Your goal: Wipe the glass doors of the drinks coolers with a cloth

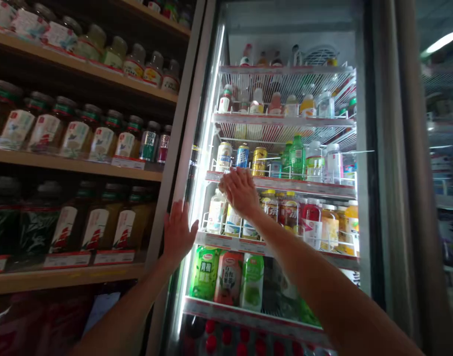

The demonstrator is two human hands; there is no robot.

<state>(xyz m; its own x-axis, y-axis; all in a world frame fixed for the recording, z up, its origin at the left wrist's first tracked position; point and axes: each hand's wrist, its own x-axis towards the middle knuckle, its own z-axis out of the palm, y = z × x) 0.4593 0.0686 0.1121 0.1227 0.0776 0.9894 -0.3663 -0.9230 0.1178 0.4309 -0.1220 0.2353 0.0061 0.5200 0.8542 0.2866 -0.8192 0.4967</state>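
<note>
My left hand (176, 230) is raised with its fingers apart, flat near the left frame (170, 183) of a lit drinks cooler, holding nothing. My right hand (240, 191) reaches up in front of the cooler's middle shelves, its fingers stretched and slightly bent. It shows nothing held, though its palm side is hidden. Close to its fingertips is a pale bottle (216, 215) with a white cap. Above the hand stand a white can (224, 155), a blue can (242, 156) and a gold can (259, 161). Whether glass lies between hand and drinks, I cannot tell.
Wooden shelves (81, 165) on the left hold rows of jars (78, 131) and bottles. Lower in the cooler stand a green carton (204, 272) and a red carton (228, 278). Red-capped bottles (226, 337) line the bottom. Another glass-fronted cooler (444, 163) is on the right.
</note>
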